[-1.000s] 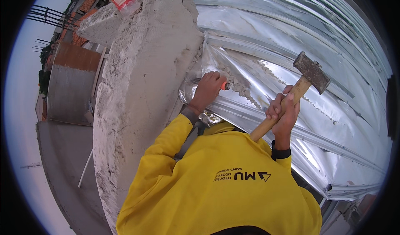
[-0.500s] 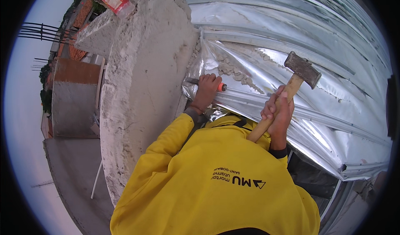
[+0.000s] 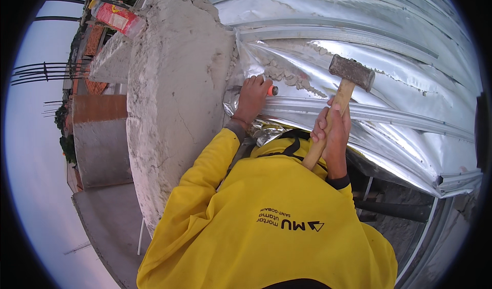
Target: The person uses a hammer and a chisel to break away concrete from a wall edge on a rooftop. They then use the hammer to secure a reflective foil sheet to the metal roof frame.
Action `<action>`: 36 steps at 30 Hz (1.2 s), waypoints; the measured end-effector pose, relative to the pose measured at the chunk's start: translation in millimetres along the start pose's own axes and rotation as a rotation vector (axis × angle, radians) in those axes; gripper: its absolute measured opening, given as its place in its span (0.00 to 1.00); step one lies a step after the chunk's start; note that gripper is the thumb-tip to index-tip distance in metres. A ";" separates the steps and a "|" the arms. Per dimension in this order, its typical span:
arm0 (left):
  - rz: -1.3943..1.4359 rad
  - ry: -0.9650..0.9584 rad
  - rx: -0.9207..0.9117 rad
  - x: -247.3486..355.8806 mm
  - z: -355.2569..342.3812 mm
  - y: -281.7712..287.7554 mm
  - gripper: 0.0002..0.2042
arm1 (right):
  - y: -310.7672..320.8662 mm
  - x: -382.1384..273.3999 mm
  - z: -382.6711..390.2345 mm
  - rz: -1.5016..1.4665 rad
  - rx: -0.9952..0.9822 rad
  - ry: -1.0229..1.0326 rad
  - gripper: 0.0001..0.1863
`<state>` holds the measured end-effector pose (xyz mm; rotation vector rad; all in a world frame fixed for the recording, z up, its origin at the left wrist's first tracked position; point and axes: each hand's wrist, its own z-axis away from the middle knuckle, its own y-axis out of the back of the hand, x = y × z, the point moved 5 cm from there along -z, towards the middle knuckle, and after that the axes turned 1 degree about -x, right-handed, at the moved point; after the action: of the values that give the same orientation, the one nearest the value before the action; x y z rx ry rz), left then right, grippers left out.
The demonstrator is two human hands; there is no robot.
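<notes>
My left hand [image 3: 251,98] is closed around a chisel [image 3: 273,90] with an orange-red grip. The chisel's dark end sticks out on the right side of my fist; its other end points toward the foot of the rough concrete wall [image 3: 177,84], its tip hard to make out. Gripped in my right hand [image 3: 333,135] is a club hammer [image 3: 352,73] with a wooden handle and a worn steel head. The hammer head is raised to the right of the chisel, apart from it. Under both hands lies shiny silver foil sheeting [image 3: 312,91].
Thin metal battens [image 3: 359,111] cross the foil. Crumbled mortar [image 3: 289,78] lies along it beside the wall. A plastic bottle with a red label [image 3: 119,18] rests at the wall's far left end. Beyond the wall are lower structures and rebar [image 3: 46,73]. A dark gap [image 3: 389,207] shows at lower right.
The hammer has come left, nearer the chisel. My left hand keeps its grip at the wall's foot. The whole view has shifted and tilted slightly.
</notes>
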<state>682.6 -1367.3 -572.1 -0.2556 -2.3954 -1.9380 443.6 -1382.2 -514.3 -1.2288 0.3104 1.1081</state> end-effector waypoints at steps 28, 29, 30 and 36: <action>0.008 0.105 0.050 -39.3 -24.7 -4.7 0.14 | -24.1 67.8 -35.6 -0.519 -0.048 -0.521 0.04; -0.013 0.120 0.041 -40.1 -25.5 -5.4 0.14 | -12.4 41.3 -40.2 -0.532 -0.030 -0.368 0.04; -0.031 0.142 0.023 -39.5 -24.2 -4.7 0.15 | -0.5 9.7 -41.2 -0.542 -0.009 -0.224 0.04; -0.037 0.203 0.064 -46.5 -24.7 -12.4 0.15 | 81.8 -191.8 -58.0 -0.424 0.121 0.615 0.15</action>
<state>724.8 -1398.4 -585.4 -0.0109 -2.3406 -1.8009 306.1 -1534.9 -446.3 -1.4244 0.5418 0.3251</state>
